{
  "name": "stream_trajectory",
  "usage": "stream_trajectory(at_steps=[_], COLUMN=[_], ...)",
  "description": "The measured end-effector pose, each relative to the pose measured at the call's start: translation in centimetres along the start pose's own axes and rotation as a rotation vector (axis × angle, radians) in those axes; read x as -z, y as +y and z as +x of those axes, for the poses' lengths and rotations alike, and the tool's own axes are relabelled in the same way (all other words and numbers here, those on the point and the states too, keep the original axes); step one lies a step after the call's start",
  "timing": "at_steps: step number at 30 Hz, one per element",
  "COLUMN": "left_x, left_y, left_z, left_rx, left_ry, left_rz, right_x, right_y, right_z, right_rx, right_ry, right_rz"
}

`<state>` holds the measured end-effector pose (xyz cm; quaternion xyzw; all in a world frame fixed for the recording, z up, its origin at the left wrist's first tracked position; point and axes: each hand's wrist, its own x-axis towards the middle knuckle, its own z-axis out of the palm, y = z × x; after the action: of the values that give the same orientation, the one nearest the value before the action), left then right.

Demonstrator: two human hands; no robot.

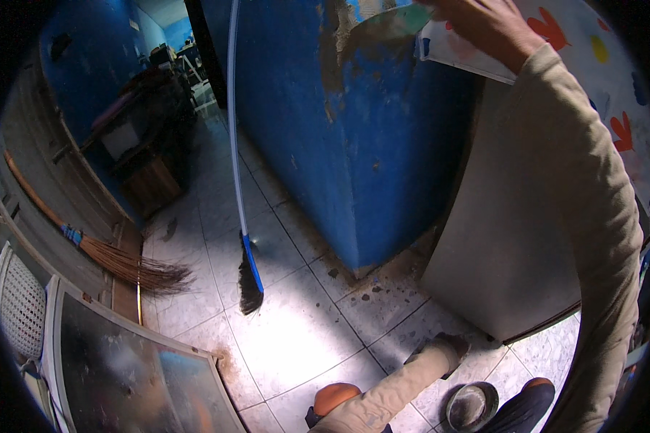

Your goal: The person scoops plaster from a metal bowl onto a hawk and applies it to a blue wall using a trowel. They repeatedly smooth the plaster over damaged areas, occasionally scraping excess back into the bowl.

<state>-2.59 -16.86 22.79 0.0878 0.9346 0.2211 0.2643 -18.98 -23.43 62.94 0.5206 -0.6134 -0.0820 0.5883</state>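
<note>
Step in hand, judging by the bare grey patch (339,43) at 12 and the chips (372,297) on the floor at 5: surface work high on the blue wall (296,123), which is the thing being worked on and runs from 12 down past centre to its corner. Right hand (484,27) is up at 1, just beside the patch and in front of the flowered cover (599,47). Fingertips cut off by the top edge, so can't tell how open the grip is or whether it has anything; pale green area next to it could be paint or a tool. Left hand (453,348) is low, between 4 and 5, near the floor tiles (296,339), dark and half in shadow; grip and contents can't be told either. Round pan (471,405) with grey residue sits near it at 5, by the right leg. Next move, my read: needs steady right-hand contact on the patch, left kept low for balance or the pan. Watch the elbow against the grey cabinet (509,209) at 3.
</note>
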Motion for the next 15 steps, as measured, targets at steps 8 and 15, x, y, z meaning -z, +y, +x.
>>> stream_trajectory(at_steps=[8,15], left_x=[0.1,0.2], left_y=[-0.7,-0.4], left_z=[-1.0,-1.1], left_rx=[0.066,0.014], left_ry=[-0.063,0.061], left_rz=[-0.012,-0.029], right_x=[-1.0,0.6], right_y=[-2.9,-3.4], right_z=[0.1,-1.2], right_rx=[0.031,-0.146], right_ry=[0.055,-0.125], right_rz=[0.116,-0.093])
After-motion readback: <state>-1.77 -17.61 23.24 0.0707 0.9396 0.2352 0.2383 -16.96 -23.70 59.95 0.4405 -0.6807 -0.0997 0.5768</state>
